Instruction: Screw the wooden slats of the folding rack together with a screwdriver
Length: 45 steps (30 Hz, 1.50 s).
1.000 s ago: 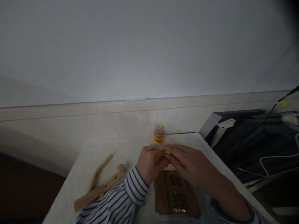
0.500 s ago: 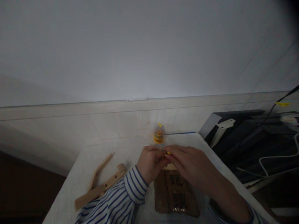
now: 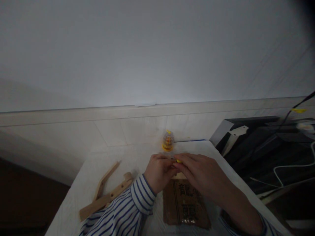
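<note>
Peeking from the right fingers [image 3: 189,158] — a small yellow piece [image 3: 178,161], mostly hidden.

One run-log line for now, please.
right hand: holding yellow item | left hand: meeting right hand | brown cardboard: on table | yellow-based container: beyond hands

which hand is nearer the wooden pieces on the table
Left. The left hand is to the right of the wooden pieces; the right hand is farther right.
</note>
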Tool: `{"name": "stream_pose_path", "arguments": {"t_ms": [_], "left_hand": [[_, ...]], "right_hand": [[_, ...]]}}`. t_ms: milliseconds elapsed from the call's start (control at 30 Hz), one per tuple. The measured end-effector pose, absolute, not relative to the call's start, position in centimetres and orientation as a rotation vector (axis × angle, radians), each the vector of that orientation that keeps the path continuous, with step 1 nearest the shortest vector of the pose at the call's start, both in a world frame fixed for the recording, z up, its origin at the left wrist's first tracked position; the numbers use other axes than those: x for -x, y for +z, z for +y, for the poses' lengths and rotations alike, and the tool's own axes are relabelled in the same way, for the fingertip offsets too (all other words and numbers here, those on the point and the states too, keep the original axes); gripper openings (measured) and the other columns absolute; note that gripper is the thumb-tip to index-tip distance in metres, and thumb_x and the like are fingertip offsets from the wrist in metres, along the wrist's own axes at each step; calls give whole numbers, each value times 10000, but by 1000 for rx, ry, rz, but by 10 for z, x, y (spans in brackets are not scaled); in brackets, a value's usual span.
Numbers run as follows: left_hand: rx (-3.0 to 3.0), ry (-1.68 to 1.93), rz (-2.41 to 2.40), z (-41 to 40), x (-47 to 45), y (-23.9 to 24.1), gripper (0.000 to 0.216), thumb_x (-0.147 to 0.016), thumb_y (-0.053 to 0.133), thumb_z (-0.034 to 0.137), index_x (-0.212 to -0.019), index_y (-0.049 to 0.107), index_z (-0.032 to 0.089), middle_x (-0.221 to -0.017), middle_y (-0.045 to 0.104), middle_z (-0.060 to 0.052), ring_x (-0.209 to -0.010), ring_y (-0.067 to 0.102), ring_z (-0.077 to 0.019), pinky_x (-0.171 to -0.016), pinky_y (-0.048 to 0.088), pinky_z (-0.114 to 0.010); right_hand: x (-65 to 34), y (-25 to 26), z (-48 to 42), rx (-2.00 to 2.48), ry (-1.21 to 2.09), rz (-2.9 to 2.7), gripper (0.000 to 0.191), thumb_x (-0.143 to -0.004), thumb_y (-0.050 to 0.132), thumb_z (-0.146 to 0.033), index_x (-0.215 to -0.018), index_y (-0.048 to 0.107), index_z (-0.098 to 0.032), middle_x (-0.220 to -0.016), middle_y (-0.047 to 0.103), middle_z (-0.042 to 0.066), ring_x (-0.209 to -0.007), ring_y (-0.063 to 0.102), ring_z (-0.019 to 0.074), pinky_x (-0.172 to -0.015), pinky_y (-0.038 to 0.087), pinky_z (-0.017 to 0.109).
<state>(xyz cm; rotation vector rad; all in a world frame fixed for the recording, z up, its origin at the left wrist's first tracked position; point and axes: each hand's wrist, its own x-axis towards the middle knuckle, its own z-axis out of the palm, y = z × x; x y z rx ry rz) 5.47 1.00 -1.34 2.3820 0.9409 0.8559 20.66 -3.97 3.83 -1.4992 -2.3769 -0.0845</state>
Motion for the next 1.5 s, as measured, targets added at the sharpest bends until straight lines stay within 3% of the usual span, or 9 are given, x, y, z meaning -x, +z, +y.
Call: {"name": "stream_pose_path", "arguments": {"t_ms": [233,567,867,1233,1500], "left_hand": [[-2367,848,1112,6,-55,-11,142,-717,694,329,-793,689,210,-693,671,-5,-742,595,-183,-755,397,-322],[-2403,834,1070,8,-55,-13,115,-750,664,295,-698,690,195,-619,651,-1,-669,584,-157,-729,401,-297],[-2402,843,1085,8,-54,-12,87,-725,689,277,-685,688,199,-645,658,-2,-696,592,-161,-729,410,-288],[-2388,829,935,12,-53,-12,169,-783,630,293,-668,663,173,-608,639,-2,-655,587,-142,-695,415,-251],[-2337,816,836,13,-52,-11,173,-821,580,305,-757,684,183,-663,654,-13,-682,593,-143,-696,425,-235]], "right_hand": [[-206,38,-39,1499,-19,-2360,162,-878,460,-236,-931,603,-179,-855,677,51,-759,634,210,-652,493,354],[-212,41,-39,1427,87,-2328,269,-893,421,-276,-1076,570,-148,-1022,661,110,-900,620,223,-756,504,385],[-212,35,-35,1406,112,-2351,275,-901,415,-234,-1115,566,-151,-1058,660,87,-943,611,219,-810,491,388],[-208,38,-39,1471,-74,-2376,222,-892,420,-238,-988,606,-164,-923,690,92,-777,645,217,-658,501,353],[-205,39,-42,1518,-118,-2365,185,-887,443,-258,-949,603,-188,-826,691,57,-723,642,204,-610,466,318]]}}
